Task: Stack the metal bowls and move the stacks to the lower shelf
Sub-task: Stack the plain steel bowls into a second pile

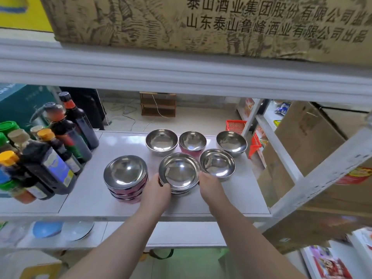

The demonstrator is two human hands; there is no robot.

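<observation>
Two hands, left hand (156,189) and right hand (209,185), clasped on opposite sides of the bowl stack (179,173).

Bright, even daylight fills the scene, strongest on the pale floor (181,119) behind the shelf, which looks washed out. The white shelf board (120,141) carries a soft sheen, and the metal bowls (180,171) throw small white highlights from their hollows. Shadows are faint and short, gathered just under the bowls and the forearms. The wide lens bends straight lines: the upper shelf edge (181,75) bows, and the bottles (50,158) at left lean outward. The corners are smeared and soft, and the cardboard box (181,23) overhead is slightly blurred
</observation>
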